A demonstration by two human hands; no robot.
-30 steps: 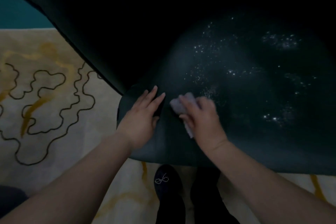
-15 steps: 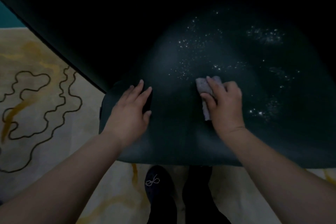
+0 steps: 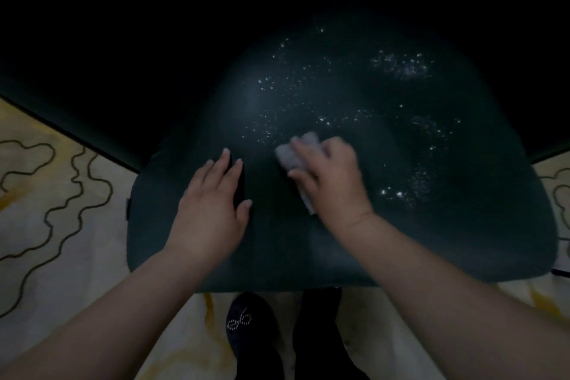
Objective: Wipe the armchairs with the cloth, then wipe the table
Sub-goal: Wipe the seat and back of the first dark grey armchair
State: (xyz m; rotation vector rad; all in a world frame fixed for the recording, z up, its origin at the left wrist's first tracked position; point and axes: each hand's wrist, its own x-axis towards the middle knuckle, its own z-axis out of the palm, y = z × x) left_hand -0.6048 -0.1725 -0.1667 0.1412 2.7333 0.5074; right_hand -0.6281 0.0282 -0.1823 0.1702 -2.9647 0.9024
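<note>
A dark green armchair seat [image 3: 431,225] fills the middle of the head view, with pale specks scattered over its far half. My right hand [image 3: 333,182] grips a folded grey cloth [image 3: 296,149] and presses it on the seat near its middle. My left hand [image 3: 212,210] lies flat on the seat's front left part, fingers straight, a short way left of the cloth. The chair's back and arms [image 3: 123,71] are very dark and hard to make out.
A cream carpet [image 3: 61,225] with dark wavy lines and yellow streaks lies on both sides of the chair. My dark shoes [image 3: 246,327] stand on it just in front of the seat's front edge.
My right hand with the cloth has slid back left and slightly nearer across the seat. The view has shifted so the chair sits more centred. My left hand stays flat on the seat.
</note>
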